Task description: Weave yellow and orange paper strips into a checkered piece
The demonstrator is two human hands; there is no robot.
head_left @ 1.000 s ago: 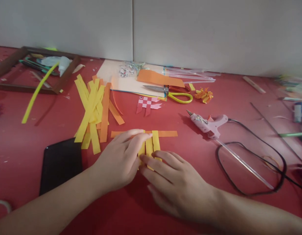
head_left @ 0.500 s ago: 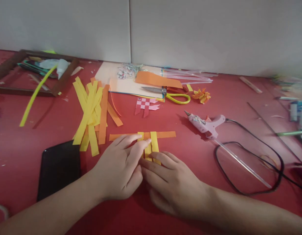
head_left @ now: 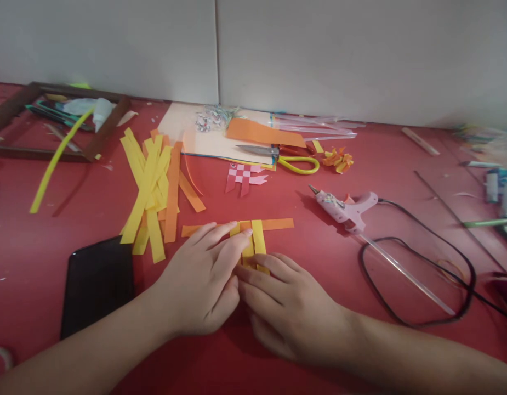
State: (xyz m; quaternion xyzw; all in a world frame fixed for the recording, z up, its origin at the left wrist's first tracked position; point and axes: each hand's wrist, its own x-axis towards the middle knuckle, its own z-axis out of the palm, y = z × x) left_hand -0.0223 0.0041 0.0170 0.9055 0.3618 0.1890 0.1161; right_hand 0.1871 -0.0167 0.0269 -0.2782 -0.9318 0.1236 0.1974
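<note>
Seemingly aligning yellow strips (head_left: 258, 236) across orange strip (head_left: 279, 224). My left hand (head_left: 201, 282), right hand (head_left: 292, 302) over them; grip: can't tell. Next wants steadiness, probably.

The left hand (head_left: 199, 280) covers part of the crosswise orange strip (head_left: 280, 224). The right hand (head_left: 294, 307) conceals the lower ends of the yellow strips (head_left: 258, 241). Beside the left hand, the forearm hides the black slab's (head_left: 99, 285) near edge. Farther left, the view's edge truncates the wooden frame (head_left: 106, 131). Far right of the right hand, small items (head_left: 479, 137) are blurred.
</note>
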